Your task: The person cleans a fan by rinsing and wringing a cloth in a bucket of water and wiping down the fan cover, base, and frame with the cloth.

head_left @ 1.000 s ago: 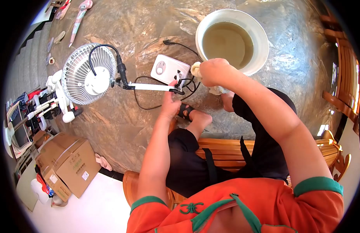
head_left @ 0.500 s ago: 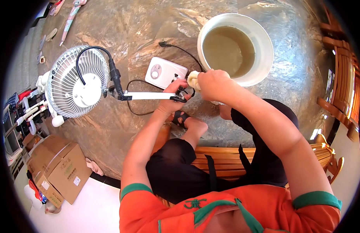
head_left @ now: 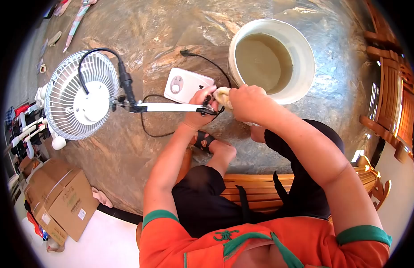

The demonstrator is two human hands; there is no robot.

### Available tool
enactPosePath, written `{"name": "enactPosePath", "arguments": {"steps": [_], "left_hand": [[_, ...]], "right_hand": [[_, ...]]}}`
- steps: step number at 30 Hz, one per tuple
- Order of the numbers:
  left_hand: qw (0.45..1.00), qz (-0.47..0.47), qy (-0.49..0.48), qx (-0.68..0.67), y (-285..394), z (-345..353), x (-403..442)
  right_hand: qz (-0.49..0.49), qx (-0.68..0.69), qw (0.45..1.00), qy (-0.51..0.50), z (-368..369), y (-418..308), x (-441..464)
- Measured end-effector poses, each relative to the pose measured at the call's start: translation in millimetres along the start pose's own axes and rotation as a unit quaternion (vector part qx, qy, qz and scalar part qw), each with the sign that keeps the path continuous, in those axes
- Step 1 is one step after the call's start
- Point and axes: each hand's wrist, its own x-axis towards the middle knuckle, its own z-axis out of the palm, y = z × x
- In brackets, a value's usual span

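Observation:
A white fan (head_left: 94, 103) with a wire cage hangs out to the left on a white pole (head_left: 171, 107) with black joints. My left hand (head_left: 199, 107) is closed around the pole's black end joint. Close beside it, my right hand (head_left: 251, 103) is closed on a pale yellowish cloth (head_left: 223, 97), which is bunched at the joint; whether it touches the joint is hard to tell. Just beyond my left hand lies the white base (head_left: 189, 85) with a round dial, and its black cord (head_left: 211, 59) runs over the floor.
A white bucket (head_left: 305, 62) of murky water stands beyond my right hand. Cardboard boxes (head_left: 59, 196) sit at the lower left. Wooden furniture (head_left: 390, 89) lines the right side, and a wooden bench (head_left: 256, 190) is under me. A folded umbrella (head_left: 76, 27) lies at the upper left.
The fan and pole have shifted slightly left in view, as have the base and boxes. The cloth and my right hand stay close to the joint. Both hands keep their hold.

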Motion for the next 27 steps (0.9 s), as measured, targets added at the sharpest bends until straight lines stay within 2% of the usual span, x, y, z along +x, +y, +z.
{"name": "enactPosePath", "arguments": {"steps": [1, 3, 5, 7, 10, 11, 13, 15, 16, 19, 21, 23, 25, 27], "left_hand": [[1.000, 0.013, -0.003, 0.014, 0, -4, 3], [0.999, -0.054, -0.006, -0.004, 1, -15, 6], [0.997, -0.064, 0.024, -0.020, 6, -24, 15], [0.986, -0.091, 0.065, -0.120, 0, -27, 25], [0.980, -0.091, 0.122, -0.128, 9, -43, 43], [0.965, -0.147, 0.129, -0.174, 21, -49, 45], [0.976, -0.103, 0.143, -0.131, 22, -64, 45], [0.967, -0.118, 0.164, -0.156, 42, -79, 42], [0.962, -0.124, 0.175, -0.168, 57, -88, 45], [0.953, -0.114, 0.216, -0.176, 100, -118, 53], [0.951, -0.090, 0.241, -0.173, 135, -144, 62], [0.946, -0.074, 0.256, -0.188, 181, -170, 69], [0.937, -0.049, 0.266, -0.220, 219, -202, 72], [0.943, -0.052, 0.222, -0.244, 267, -226, 74]], "right_hand": [[0.003, -0.002, 1.000, -0.002, 1, 1, 0], [0.005, -0.002, 1.000, -0.007, 2, 2, 2], [0.005, 0.005, 1.000, 0.001, 1, 3, 2], [0.005, 0.012, 1.000, 0.001, -1, 3, 1], [0.006, 0.027, 1.000, 0.002, -6, 6, 0], [0.007, 0.033, 0.999, 0.009, -8, 8, -1], [0.010, 0.041, 0.999, 0.025, -11, 9, -4], [0.012, 0.045, 0.998, 0.045, -20, 10, -8], [0.036, 0.081, 0.996, 0.018, -31, 10, -10], [0.008, 0.129, 0.989, 0.075, -45, 22, -13], [0.022, 0.210, 0.964, 0.159, -59, 26, -28], [-0.012, 0.285, 0.933, 0.220, -61, 38, -34], [-0.046, 0.411, 0.879, 0.238, -64, 45, -54], [-0.129, 0.626, 0.741, 0.205, -65, 43, -80]]}}
